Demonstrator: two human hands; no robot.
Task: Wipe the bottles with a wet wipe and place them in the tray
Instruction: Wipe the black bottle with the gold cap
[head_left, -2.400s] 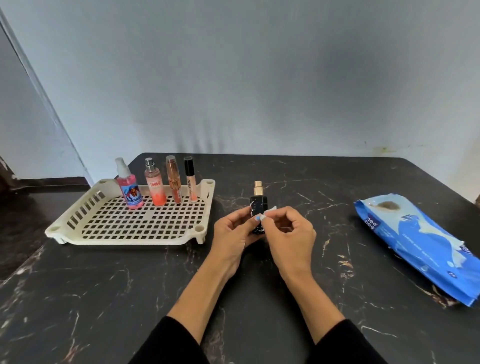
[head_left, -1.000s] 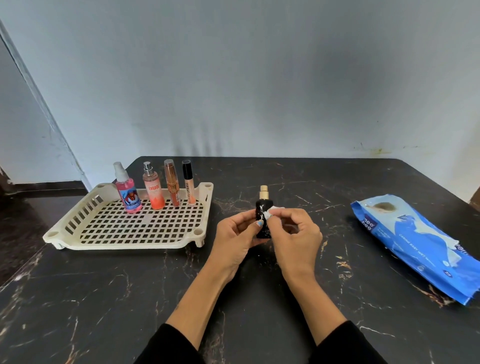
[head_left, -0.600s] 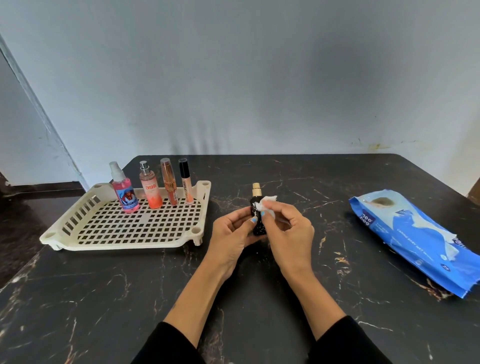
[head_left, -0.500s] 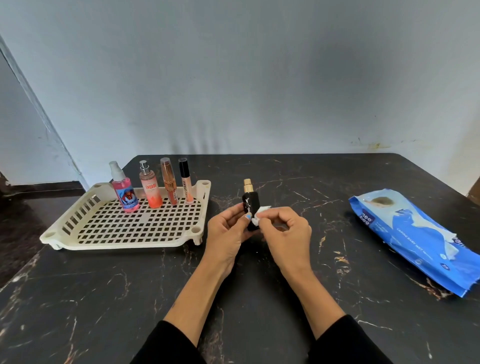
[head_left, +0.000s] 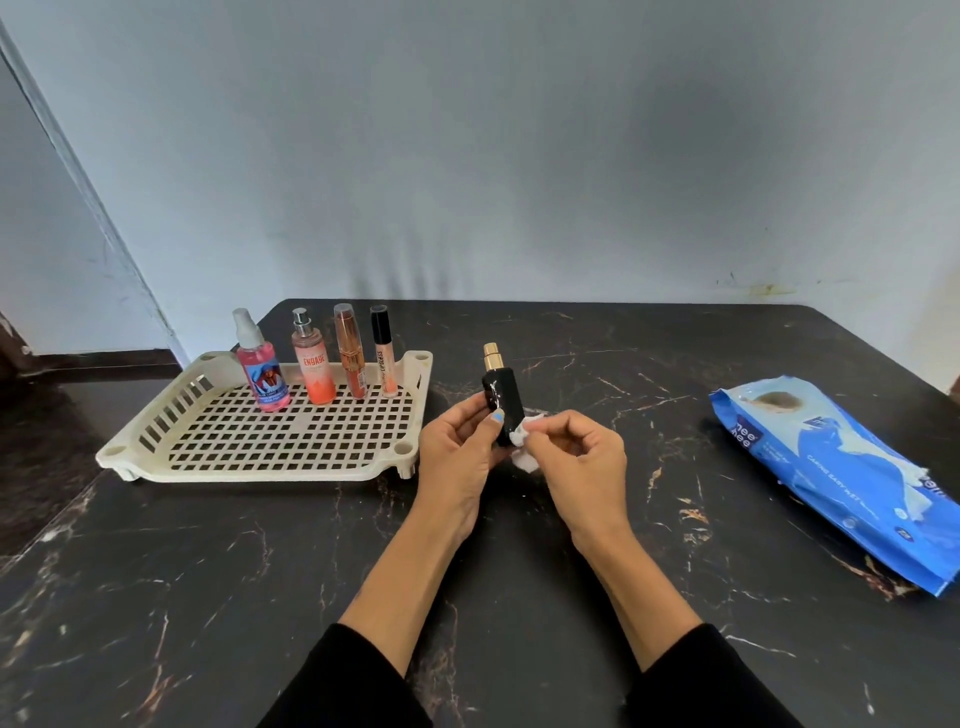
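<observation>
Left hand (head_left: 457, 457) grips the small black gold-capped bottle (head_left: 501, 408) upright above the black marble table's (head_left: 519, 597) middle; right hand (head_left: 582, 462) pinches a crumpled white wet wipe (head_left: 522, 447) against its lower side.

Wipe (head_left: 523, 448) against hand-held black bottle (head_left: 500, 402)

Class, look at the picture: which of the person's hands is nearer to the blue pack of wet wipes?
Right. The right hand, pinching the wipe, lies between the black bottle and the pack; the left hand grips the bottle, farther off.
</observation>
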